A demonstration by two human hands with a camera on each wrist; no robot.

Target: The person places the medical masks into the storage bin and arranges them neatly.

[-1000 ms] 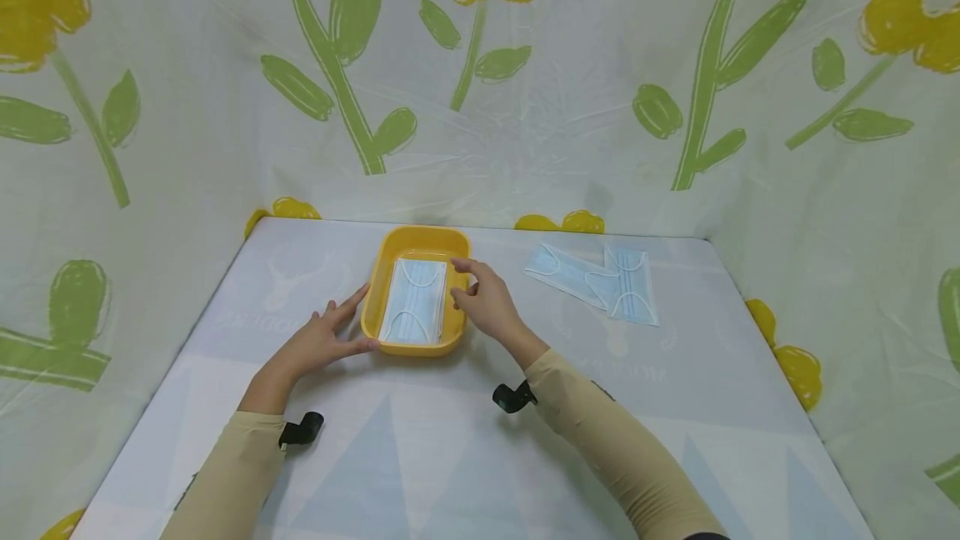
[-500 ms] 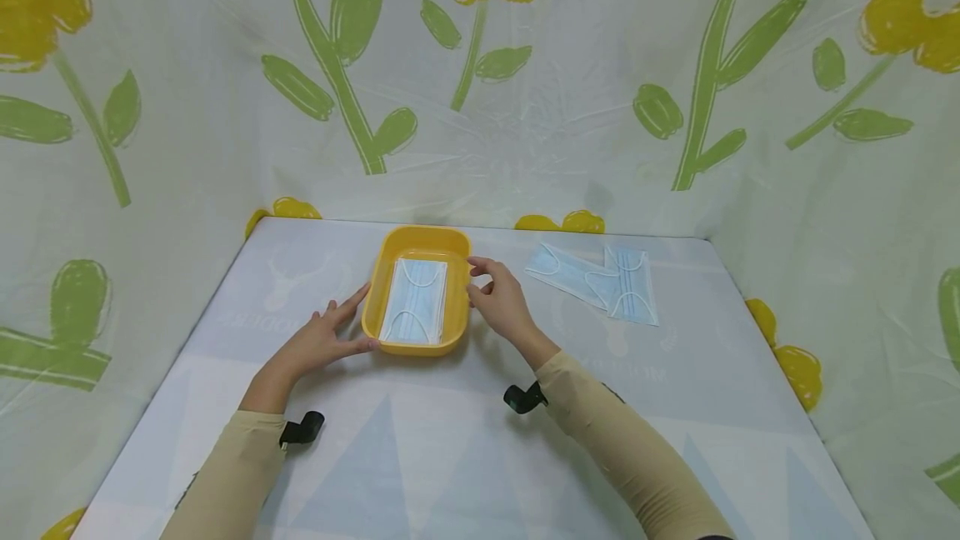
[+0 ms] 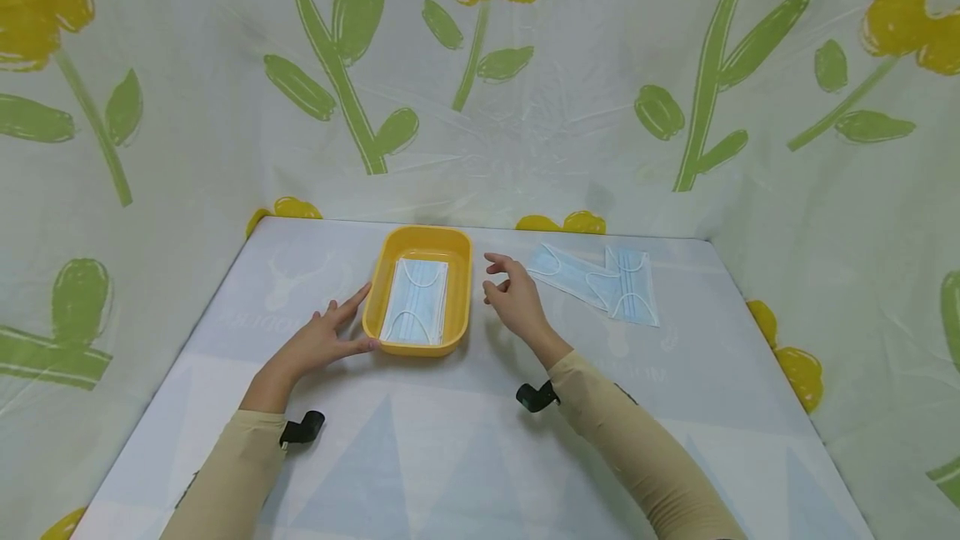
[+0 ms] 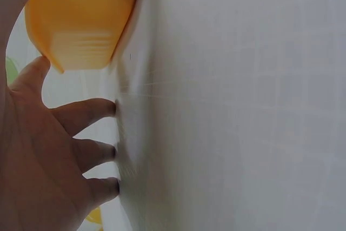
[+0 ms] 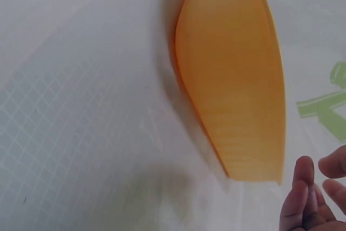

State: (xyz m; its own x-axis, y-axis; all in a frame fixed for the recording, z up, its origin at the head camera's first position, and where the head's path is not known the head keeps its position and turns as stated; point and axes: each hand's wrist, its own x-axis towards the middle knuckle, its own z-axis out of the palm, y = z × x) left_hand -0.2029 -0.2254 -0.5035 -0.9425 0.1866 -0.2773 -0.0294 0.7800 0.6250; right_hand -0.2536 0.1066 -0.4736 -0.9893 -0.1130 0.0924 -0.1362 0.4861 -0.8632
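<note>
A yellow plastic tray stands on the table, with a small stack of light blue face masks lying flat inside. My left hand touches the tray's left side with spread fingers. In the left wrist view, its index fingertip meets the rim of the tray, while other fingertips rest on the tabletop. Just right of the tray, my right hand hovers with loosely bent fingers and nothing in them. Beyond it lie two overlapping masks, one slanted mask and one nearly upright mask.
A pale patterned cloth covers the table. A flower-printed curtain rises directly behind the table's far edge and along both sides.
My right hand has drawn back from over the tray's right rim, moving right toward the two loose masks. My left hand and the tray have stayed in place.
</note>
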